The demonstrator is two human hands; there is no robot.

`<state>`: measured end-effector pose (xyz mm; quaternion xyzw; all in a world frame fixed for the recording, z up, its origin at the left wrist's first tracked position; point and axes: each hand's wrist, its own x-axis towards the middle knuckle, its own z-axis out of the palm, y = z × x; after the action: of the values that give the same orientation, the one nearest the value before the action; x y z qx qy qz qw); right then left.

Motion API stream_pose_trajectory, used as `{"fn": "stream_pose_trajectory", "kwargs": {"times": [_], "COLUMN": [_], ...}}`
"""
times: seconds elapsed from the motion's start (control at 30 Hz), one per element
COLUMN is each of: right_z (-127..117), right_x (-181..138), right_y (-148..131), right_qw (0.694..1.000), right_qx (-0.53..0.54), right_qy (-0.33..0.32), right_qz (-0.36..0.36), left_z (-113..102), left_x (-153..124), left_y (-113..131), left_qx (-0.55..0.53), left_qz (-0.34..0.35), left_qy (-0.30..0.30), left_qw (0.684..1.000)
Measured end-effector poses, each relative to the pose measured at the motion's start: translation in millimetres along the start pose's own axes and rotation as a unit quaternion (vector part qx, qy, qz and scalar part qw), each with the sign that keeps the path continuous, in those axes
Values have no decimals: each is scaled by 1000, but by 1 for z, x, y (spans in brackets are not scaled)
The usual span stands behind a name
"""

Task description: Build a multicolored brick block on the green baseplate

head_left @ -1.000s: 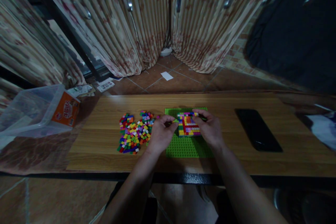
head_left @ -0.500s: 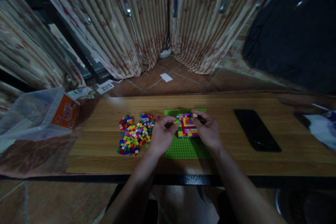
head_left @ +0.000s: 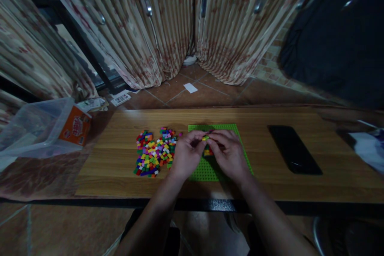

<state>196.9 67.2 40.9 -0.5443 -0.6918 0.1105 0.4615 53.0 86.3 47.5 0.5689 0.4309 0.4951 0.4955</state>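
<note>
My left hand (head_left: pixel 187 154) and my right hand (head_left: pixel 229 154) meet over the green studded baseplate (head_left: pixel 207 172). Between their fingertips is a small yellow-green toy brick (head_left: pixel 205 138), pinched from both sides. Under and behind the fingers sits a flat build of coloured bricks (head_left: pixel 208 152) on the plate; only a yellow and red bit of it shows, the rest being hidden by my hands. Just left of my left hand a pile of loose bricks (head_left: pixel 154 152) in many colours is spread on the wooden table.
A black phone (head_left: pixel 294 150) lies on the wooden table (head_left: pixel 111 184) at the right. On the left stands a clear plastic box (head_left: pixel 39 128) with an orange label. Striped curtains (head_left: pixel 168 40) hang beyond the table, and a white paper (head_left: pixel 190 87) lies on the tiled floor.
My right hand has moved left from the right side of the brick build to meet my left hand. The build, visible before, is now mostly covered.
</note>
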Motion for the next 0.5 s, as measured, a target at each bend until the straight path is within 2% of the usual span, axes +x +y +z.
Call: {"fn": "stream_pose_trajectory", "kwargs": {"times": [0.17,0.37,0.5], "right_z": [0,-2,-11], "right_x": [-1,-2,1], "right_y": [1,-6,4], "right_qw": [999,997,996], "right_qx": [32,-37,-56], "right_qy": [10,45,61], "right_qz": [-5,-40,-33], "left_z": [4,9,9], "left_x": [-1,-3,-2], "left_y": [2,5,2], "left_qx": [6,10,11], "left_qz": [-2,6,2], "left_qy": [25,52,56], "left_qw": [1000,999,998]}}
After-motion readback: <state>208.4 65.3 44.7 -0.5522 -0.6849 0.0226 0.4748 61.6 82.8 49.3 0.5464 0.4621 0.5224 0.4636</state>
